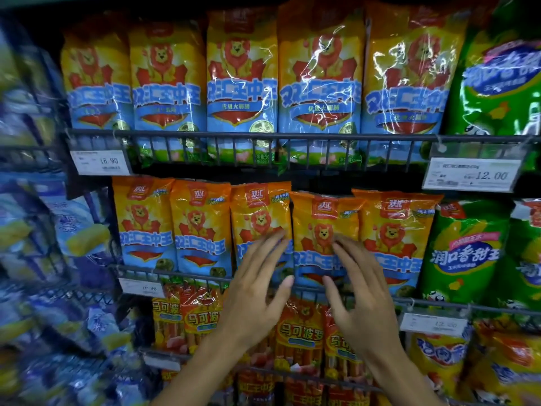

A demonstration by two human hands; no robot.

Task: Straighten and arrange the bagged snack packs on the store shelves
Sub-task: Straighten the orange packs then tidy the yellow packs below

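On the middle shelf, both hands, left [257,291] and right [355,291], flank the orange pack [322,230], fingers straight.

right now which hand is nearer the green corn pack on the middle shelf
Right. The right hand is in front of the orange lion packs just left of the green corn pack; the left hand is farther left.

Both hands reach up to the middle shelf's row of orange lion packs: the left hand [257,288] and the right hand [357,285], fingers spread and relaxed, flank the fourth pack [322,221], which sits lower than its neighbours behind the wire rail [175,272]; green packs [462,253] stand just right
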